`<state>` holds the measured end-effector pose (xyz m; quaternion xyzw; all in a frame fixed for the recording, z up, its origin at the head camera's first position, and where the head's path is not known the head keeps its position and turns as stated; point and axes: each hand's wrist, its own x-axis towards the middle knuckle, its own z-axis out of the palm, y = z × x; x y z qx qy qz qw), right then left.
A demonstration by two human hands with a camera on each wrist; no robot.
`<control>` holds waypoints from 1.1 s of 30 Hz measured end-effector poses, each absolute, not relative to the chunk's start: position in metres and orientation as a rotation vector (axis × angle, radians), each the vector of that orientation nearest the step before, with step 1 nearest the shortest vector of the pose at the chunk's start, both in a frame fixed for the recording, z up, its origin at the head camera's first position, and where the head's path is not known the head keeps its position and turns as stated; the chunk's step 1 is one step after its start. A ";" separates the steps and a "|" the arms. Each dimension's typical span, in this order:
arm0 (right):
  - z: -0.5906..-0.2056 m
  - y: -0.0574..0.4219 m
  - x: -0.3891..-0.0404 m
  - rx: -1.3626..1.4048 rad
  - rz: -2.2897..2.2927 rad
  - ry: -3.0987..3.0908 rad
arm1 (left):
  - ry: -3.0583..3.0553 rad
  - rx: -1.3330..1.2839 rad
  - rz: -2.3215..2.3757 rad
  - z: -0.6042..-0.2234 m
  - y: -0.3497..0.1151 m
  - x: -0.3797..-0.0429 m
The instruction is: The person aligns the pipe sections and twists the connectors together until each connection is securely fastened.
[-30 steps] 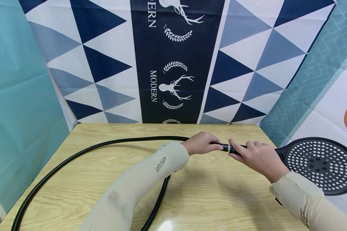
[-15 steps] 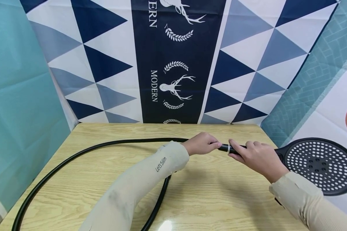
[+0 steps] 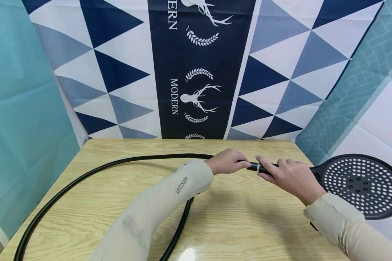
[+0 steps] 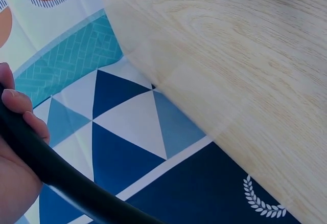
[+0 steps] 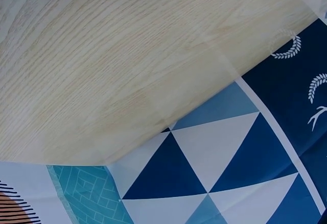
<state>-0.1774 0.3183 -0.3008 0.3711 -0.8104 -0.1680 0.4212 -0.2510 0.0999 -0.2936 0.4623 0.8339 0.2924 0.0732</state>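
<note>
A black hand shower with a big round perforated head (image 3: 359, 185) is held above the table, its head off to the right. My right hand (image 3: 290, 179) grips the handle, thumb and index finger near a pale ring (image 3: 258, 167) at the joint with the hose. Just left of that ring, my left hand (image 3: 227, 162) holds the end of the black hose (image 3: 166, 156). In the left wrist view, fingers (image 4: 28, 116) curl round the thick hose (image 4: 76, 188). The right wrist view shows neither hand nor shower.
The hose loops across the left of the wooden table (image 3: 75, 203). Its other stretch (image 3: 179, 228) runs under my left forearm to the front edge. Patterned cloth (image 3: 196, 72) hangs behind, with a teal sheet (image 3: 23, 108) on the left.
Both hands keep their grips in nearly the same place. My right index fingertip lies very slightly farther left than before. Hose and shower head have barely shifted.
</note>
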 end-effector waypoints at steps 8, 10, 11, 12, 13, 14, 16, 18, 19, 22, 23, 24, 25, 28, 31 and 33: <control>-0.305 0.317 -0.178 0.937 -0.380 -2.030 | 2.519 1.394 0.871 -0.295 0.099 -0.252; -0.306 0.316 -0.177 0.932 -0.376 -2.032 | 2.521 1.379 0.874 -0.295 0.099 -0.252; -0.305 0.316 -0.177 0.929 -0.377 -2.033 | 2.519 1.372 0.881 -0.295 0.100 -0.251; -0.305 0.316 -0.177 0.926 -0.376 -2.034 | 2.522 1.372 0.884 -0.295 0.100 -0.251; -0.305 0.316 -0.177 0.923 -0.376 -2.035 | 2.523 1.369 0.891 -0.295 0.100 -0.251; -0.305 0.316 -0.177 0.923 -0.375 -2.035 | 2.510 1.349 0.913 -0.296 0.100 -0.251; -0.305 0.316 -0.177 0.924 -0.378 -2.030 | 2.480 1.315 0.955 -0.297 0.100 -0.251; -0.305 0.316 -0.177 0.926 -0.381 -2.022 | 2.452 1.291 0.983 -0.298 0.100 -0.251; -0.305 0.316 -0.177 0.928 -0.381 -2.019 | 2.439 1.277 0.994 -0.299 0.100 -0.252; -0.306 0.317 -0.177 0.933 -0.384 -2.016 | 2.436 1.281 0.975 -0.299 0.100 -0.252; -0.306 0.317 -0.176 0.933 -0.386 -2.017 | 2.444 1.289 0.959 -0.299 0.101 -0.252; -0.306 0.317 -0.176 0.933 -0.387 -2.020 | 2.454 1.301 0.942 -0.299 0.101 -0.252; -0.305 0.317 -0.176 0.932 -0.390 -2.023 | 2.464 1.311 0.923 -0.298 0.101 -0.252; -0.305 0.318 -0.175 0.929 -0.400 -2.029 | 2.491 1.351 0.873 -0.296 0.102 -0.251; -0.303 0.318 -0.175 0.926 -0.400 -2.031 | 2.505 1.363 0.858 -0.295 0.102 -0.250; -0.303 0.318 -0.174 0.927 -0.395 -2.025 | 2.502 1.363 0.868 -0.294 0.102 -0.250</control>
